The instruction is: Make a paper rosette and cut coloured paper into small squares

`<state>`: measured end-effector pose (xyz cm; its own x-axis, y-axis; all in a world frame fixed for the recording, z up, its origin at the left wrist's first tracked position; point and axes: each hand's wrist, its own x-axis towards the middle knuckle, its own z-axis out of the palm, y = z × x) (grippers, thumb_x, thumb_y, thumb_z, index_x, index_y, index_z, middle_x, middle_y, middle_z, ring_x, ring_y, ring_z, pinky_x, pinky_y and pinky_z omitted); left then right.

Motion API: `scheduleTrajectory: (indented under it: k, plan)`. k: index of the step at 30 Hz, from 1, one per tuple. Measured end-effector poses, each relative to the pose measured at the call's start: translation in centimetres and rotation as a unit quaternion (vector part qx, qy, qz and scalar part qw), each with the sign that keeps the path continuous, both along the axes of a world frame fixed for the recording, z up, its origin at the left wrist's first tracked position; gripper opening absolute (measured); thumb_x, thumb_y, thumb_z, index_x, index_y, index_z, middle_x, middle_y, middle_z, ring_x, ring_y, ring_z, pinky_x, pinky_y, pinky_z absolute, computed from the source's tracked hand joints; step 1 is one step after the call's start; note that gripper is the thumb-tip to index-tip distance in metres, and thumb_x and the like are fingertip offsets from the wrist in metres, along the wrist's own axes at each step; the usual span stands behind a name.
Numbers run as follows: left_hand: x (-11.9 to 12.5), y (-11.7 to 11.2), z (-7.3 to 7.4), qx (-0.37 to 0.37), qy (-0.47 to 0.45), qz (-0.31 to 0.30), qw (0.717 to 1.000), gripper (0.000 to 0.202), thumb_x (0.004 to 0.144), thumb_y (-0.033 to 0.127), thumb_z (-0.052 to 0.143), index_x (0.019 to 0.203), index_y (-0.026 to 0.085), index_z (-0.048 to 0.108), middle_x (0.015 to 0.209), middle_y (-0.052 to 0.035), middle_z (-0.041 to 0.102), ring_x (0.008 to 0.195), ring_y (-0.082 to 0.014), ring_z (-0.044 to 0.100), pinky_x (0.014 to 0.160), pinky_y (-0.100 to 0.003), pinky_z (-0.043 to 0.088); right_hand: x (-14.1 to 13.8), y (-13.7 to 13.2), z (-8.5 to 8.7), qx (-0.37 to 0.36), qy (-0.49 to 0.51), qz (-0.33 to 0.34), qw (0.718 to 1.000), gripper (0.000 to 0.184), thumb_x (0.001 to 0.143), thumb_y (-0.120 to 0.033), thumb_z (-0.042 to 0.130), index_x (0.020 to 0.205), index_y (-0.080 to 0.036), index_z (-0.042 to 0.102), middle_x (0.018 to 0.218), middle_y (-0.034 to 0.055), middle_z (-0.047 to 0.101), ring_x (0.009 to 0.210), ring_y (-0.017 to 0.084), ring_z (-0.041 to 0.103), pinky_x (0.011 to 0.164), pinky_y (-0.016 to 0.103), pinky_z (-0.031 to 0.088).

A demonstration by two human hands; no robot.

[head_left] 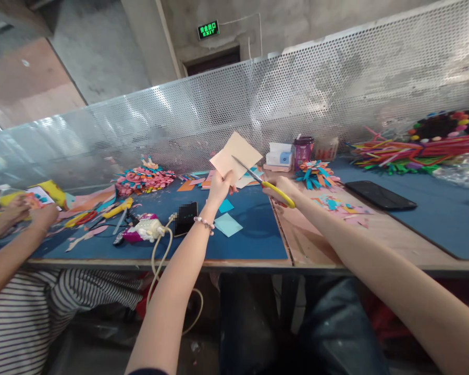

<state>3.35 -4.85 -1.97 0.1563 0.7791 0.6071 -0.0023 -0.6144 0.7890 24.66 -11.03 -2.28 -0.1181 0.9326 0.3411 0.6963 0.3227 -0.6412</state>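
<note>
A square of cream paper (240,151) is pinched at its lower edge by my left hand (222,186), which is raised above the table. Yellow-handled scissors (275,192) are gripped in my right hand (284,188), with the fingers closed about the handles. The blades reach up and left across the face of the paper; whether they cut into it I cannot tell. Below my left hand, light blue paper squares (229,224) lie on the blue mat (258,242). More coloured sheets (195,183) lie behind my hands.
Paper scraps (342,204), a dark tablet (380,195) and pipe cleaners (406,151) are on the right. A tissue box (279,158) and purple cup (303,152) stand behind. Left are a phone (185,219), a corded power strip (144,229) and a co-worker's hands (42,212). A perforated metal panel (219,104) borders the back.
</note>
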Motion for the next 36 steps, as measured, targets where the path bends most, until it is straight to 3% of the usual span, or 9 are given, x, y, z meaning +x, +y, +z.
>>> scheduleTrajectory:
  k: [14,22,29,36]
  plan:
    - [0.0,-0.3,0.3,-0.009,-0.023,-0.010,1.000,0.023,0.084,0.037,0.056,0.090,0.016,0.049,0.048,0.0024,0.055,0.034,-0.0128,0.052,0.032,-0.020,0.035,0.1,0.3,-0.1,0.028,-0.014,0.001,1.000,0.017,0.072,-0.028,0.051,0.066,-0.014,0.059,0.045,-0.0017,0.049,0.034,0.008,0.045,0.034,0.018,0.027]
    - [0.0,-0.1,0.1,-0.016,-0.028,-0.011,0.999,0.024,0.083,0.038,0.057,0.088,0.015,0.052,0.051,-0.0002,0.058,0.035,-0.0127,0.051,0.033,-0.021,0.035,0.0,0.4,-0.2,0.001,0.010,0.004,1.000,0.018,0.074,-0.028,0.053,0.075,-0.014,0.064,0.047,-0.0007,0.052,0.033,0.012,0.050,0.029,0.018,0.032]
    - [-0.1,-0.3,0.1,-0.003,-0.025,-0.026,0.999,0.023,0.084,0.037,0.055,0.088,0.015,0.053,0.058,-0.0029,0.063,0.034,-0.0119,0.051,0.033,-0.022,0.037,0.1,0.5,-0.2,-0.010,0.014,-0.002,1.000,0.024,0.075,-0.031,0.055,0.084,-0.013,0.068,0.049,-0.0001,0.055,0.034,0.013,0.051,0.028,0.019,0.033]
    - [-0.1,-0.3,0.2,0.000,-0.026,-0.030,0.999,0.023,0.084,0.038,0.056,0.087,0.015,0.053,0.057,-0.0029,0.062,0.035,-0.0119,0.051,0.033,-0.022,0.038,0.5,1.1,-0.7,0.014,-0.002,0.011,1.000,0.028,0.077,-0.038,0.055,0.082,-0.013,0.068,0.050,0.0003,0.056,0.036,0.011,0.051,0.033,0.018,0.035]
